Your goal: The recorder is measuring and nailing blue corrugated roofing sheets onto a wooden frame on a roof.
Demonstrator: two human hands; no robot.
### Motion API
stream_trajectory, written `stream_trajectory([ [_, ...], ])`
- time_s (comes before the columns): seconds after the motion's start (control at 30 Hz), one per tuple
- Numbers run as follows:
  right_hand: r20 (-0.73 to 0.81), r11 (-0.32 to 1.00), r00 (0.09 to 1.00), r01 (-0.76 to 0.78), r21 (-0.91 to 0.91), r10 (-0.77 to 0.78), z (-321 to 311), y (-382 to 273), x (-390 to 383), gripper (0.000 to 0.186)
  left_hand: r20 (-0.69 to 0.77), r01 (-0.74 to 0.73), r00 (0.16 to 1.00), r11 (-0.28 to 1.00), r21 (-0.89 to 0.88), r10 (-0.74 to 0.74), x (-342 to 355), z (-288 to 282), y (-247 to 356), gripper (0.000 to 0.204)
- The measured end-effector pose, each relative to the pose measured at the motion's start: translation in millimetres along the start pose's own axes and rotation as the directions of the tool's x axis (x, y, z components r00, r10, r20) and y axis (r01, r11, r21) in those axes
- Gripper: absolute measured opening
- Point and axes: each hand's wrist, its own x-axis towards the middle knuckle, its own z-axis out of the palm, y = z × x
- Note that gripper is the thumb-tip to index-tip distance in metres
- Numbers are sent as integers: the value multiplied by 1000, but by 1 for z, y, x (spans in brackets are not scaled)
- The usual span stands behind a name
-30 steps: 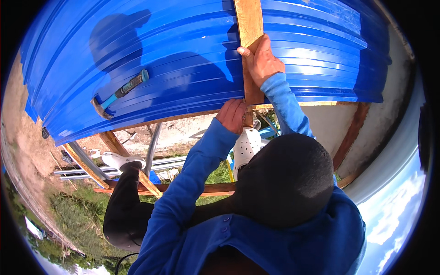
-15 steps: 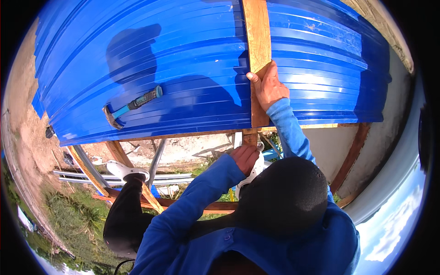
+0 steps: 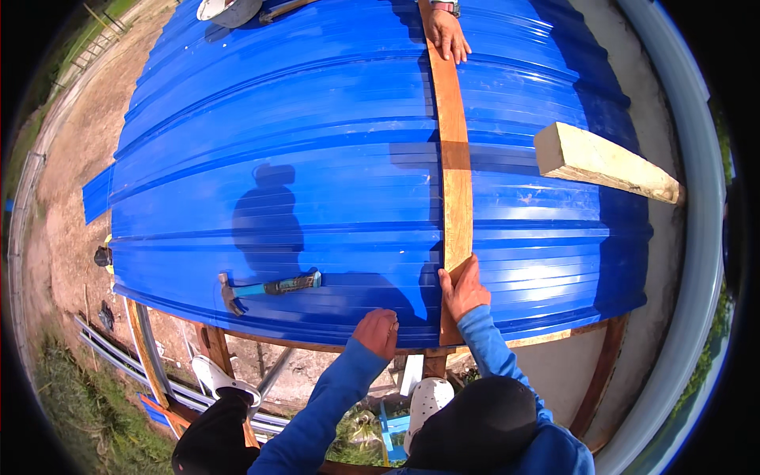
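Presently your right hand [image 3: 465, 291] clasps the near end of the wooden plank [image 3: 457, 210], laid across blue ribbed roofing [image 3: 356, 186]. Your left hand [image 3: 376, 333], fingers curled, sits near the roofing's edge; can't tell if it's holding anything.

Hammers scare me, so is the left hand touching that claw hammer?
Apart. The head view shows blue ribbed roofing sheet between the left hand and claw hammer.

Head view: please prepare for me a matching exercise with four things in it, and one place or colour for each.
1. Hammer
2. Board
3. Right hand
4. Other person's hand

A. On the board's near end
B. On the blue sheet, left of the board
C. On the board, near the picture's top
D. Brown

Pairs: 1-B, 2-D, 3-A, 4-C
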Motion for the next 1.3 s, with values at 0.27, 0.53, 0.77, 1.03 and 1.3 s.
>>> stream_trajectory([
  [0.27,-231,992,971,78,99,-53,2,11,2,78,-38,46,998,999,22,-46,-2,-14,-19,20],
  [0.53,-275,999,961,3,32,6,-11,33,5,76,-82,22,996,1000,4,-21,-6,-10,-32,19],
  [0.77,-275,976,960,99,194,-43,-6,23,-14,74,-97,299,941,929,-218,-325,-5,-10,-17,16],
  [1.03,-164,887,982,155,435,-91,7,-27,-48,80,91,497,834,669,-552,-544,19,-13,2,24],
  [1.3,-119,549,848,434,715,-516,28,-106,-69,42,-12,378,788,499,-780,-616,-1,-6,-10,45],
])
